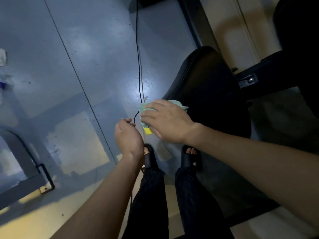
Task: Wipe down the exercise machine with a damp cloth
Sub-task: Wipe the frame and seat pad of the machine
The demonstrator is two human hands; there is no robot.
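Head view, looking down past both forearms to the floor

Right hand (165, 121) lies flat on the cloth (177, 103), a pale green one with a yellow patch showing under the palm, fingers (150, 107) spread fairly straight and pressing it onto the near end of the black padded seat (207, 80) of the exercise machine. Cloth is bunched beneath and just beyond the fingers, its far edge poking out past the knuckles

Left hand (126, 133) hovers just left of the cloth, fingers loosely curled; a thin black cord (138, 66) hangs down to them and seems to end at the fingertips. Pinched or merely touching, cannot tell

Step in hand, by my reading: wiping the seat pad, starting at its near tip. Most of the pad stretches away beyond the fingers, so the job looks early. Next move likely calls for sweeping the cloth up along the pad with steady pressure, keeping the cord clear of the stroke

Writing: small round emblems on the black sandals (191, 157), too small to read. No other labels legible
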